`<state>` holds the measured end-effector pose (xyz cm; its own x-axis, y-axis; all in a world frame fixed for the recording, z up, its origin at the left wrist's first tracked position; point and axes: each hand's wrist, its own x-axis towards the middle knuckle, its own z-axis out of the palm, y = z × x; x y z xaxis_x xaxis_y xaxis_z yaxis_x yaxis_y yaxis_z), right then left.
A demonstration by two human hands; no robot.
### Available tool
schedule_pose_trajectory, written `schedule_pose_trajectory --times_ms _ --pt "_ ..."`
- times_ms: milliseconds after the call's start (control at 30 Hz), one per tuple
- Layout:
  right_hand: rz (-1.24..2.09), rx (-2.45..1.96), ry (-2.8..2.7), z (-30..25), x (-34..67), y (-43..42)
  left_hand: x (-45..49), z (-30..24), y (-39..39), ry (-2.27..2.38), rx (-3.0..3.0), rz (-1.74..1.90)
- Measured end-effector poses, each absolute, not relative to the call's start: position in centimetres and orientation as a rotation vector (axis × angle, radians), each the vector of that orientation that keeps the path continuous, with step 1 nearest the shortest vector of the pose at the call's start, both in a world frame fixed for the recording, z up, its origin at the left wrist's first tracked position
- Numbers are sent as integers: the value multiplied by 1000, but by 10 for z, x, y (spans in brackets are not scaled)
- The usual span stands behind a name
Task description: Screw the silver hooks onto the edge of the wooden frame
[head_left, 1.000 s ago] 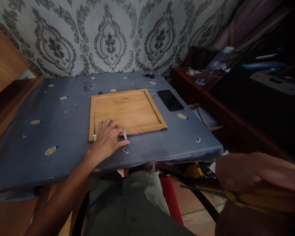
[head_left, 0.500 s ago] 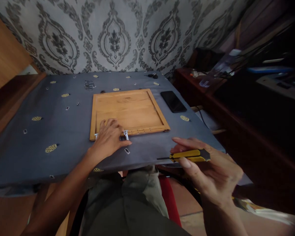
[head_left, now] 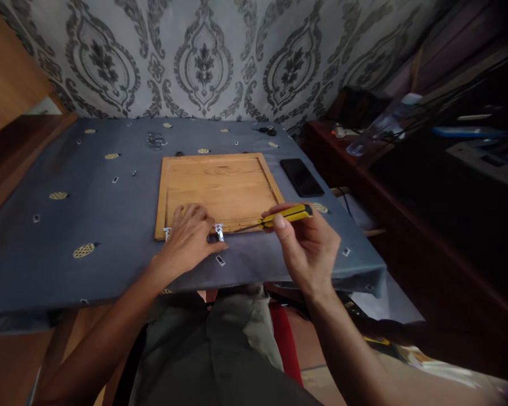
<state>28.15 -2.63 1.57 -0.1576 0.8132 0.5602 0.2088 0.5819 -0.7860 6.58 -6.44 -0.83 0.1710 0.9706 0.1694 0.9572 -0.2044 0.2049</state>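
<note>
Head view: the clearest change was in the right hand [head_left: 311,242], which half a second earlier held a yellow-and-black screwdriver [head_left: 288,215] low near the table's front edge, well apart from the wooden panel [head_left: 220,186]. Now the blade pointed left along the panel's near edge, its tip just beside a shiny metal bracket [head_left: 219,232]. Whether the tip touched wood could not be told. Thumb and fingers were closed around the handle, palm turned partly up.

The left hand [head_left: 190,231] had hardly shifted. It lay over the panel's near edge towards the left corner, half open, fingers bent on the wood and thumb spread out by the lower end of the bracket. Another bit of metal [head_left: 166,232] showed on its other side; whether the two joined under the palm, or how firmly they were gripped, was hidden.

The panel lay flat on the blue tablecloth [head_left: 122,265], in much the same place as before, with a phone [head_left: 301,177] near its right side. With the tool brought to the edge where the left hand rested, both hands seemed placed for working on the metal fittings.
</note>
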Motion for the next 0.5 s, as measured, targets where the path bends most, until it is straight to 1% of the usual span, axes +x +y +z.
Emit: schedule_pose_trajectory --times_ms 267,500 --pt "726 -803 -1787 8 256 -13 68 -5 -66 1956 2349 377" --pt "686 -791 -1854 5 249 -6 69 -6 -66 1961 2345 380"
